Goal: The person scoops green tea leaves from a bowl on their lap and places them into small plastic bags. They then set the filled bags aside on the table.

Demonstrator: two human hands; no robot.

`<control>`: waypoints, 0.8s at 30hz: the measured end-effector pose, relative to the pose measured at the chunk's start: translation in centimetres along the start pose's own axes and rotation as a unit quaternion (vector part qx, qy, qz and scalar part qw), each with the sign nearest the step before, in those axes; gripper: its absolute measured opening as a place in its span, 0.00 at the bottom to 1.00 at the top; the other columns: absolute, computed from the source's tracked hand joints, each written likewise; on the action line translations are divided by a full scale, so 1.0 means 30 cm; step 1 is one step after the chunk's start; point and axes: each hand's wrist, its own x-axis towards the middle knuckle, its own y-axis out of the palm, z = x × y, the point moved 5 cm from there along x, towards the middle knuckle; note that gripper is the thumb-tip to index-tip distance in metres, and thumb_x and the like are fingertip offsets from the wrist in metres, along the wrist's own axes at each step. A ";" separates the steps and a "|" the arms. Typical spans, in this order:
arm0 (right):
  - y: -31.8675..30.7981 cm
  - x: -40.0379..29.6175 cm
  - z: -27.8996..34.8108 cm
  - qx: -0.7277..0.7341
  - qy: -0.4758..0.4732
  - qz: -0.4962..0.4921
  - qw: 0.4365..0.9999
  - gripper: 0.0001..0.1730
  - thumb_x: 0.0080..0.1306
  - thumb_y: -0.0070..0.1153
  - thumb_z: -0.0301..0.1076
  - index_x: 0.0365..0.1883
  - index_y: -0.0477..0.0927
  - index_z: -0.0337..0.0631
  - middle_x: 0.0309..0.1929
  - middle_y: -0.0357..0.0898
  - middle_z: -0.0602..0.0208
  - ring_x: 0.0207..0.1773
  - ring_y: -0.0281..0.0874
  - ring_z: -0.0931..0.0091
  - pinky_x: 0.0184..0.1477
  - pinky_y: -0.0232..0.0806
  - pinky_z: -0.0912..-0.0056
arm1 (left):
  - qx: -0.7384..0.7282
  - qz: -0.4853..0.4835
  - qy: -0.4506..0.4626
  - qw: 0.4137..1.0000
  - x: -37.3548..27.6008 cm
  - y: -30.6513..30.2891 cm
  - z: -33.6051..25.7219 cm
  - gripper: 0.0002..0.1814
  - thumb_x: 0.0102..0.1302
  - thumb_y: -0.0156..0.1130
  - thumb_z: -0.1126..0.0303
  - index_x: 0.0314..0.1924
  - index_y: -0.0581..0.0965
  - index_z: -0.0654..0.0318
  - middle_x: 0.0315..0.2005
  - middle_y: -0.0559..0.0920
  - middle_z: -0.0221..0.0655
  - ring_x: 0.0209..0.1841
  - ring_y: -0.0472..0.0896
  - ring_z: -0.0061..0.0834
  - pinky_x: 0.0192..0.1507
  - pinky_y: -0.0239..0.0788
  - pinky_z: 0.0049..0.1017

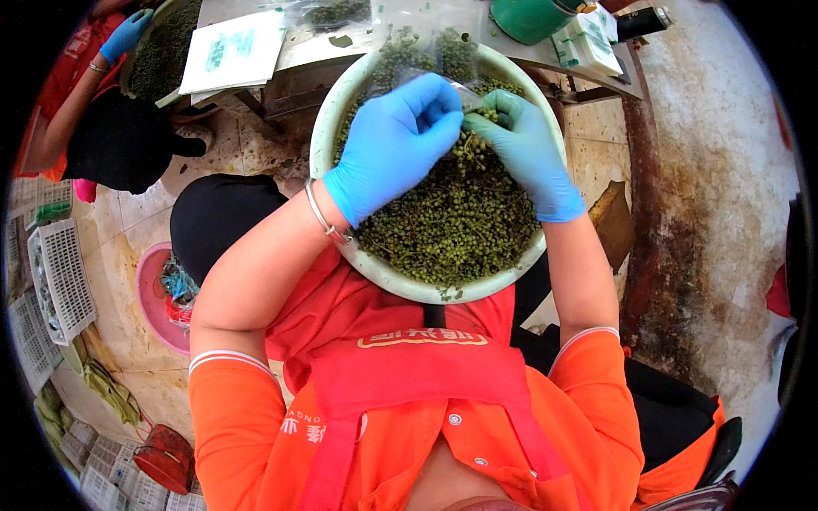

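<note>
A large pale green basin [434, 292] rests at my lap, heaped with small green berries on stems, likely fresh green peppercorns [447, 236]. Over its far half, my left hand [402, 140] in a blue glove has thumb and fingertips pinched at the edge of a clear plastic bag [463, 92]. My right hand [527, 147], in a glove stained greenish, meets it from the right, its thumb and fingers closed on a small sprig of the berries [476, 144]. Beyond the hands, the clear plastic lies over more berries by the basin's far rim.
A metal table [307, 48] beyond the basin bears printed sheets [233, 48], a green container [530, 19] and a stack of packets [591, 45]. A co-worker's gloved hand [126, 35] is at another basin, upper left. A pink basin [150, 313] and white crates [64, 274] stand left.
</note>
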 end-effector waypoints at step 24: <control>0.021 0.011 0.013 0.106 -0.057 0.015 0.993 0.16 0.63 0.67 0.30 0.47 0.77 0.38 0.42 0.81 0.71 0.44 0.77 0.83 0.47 0.71 0.76 | 0.103 0.033 0.057 0.993 -0.033 0.036 -0.103 0.07 0.70 0.65 0.75 0.47 0.80 0.64 0.34 0.83 0.26 0.36 0.82 0.15 0.41 0.75 0.18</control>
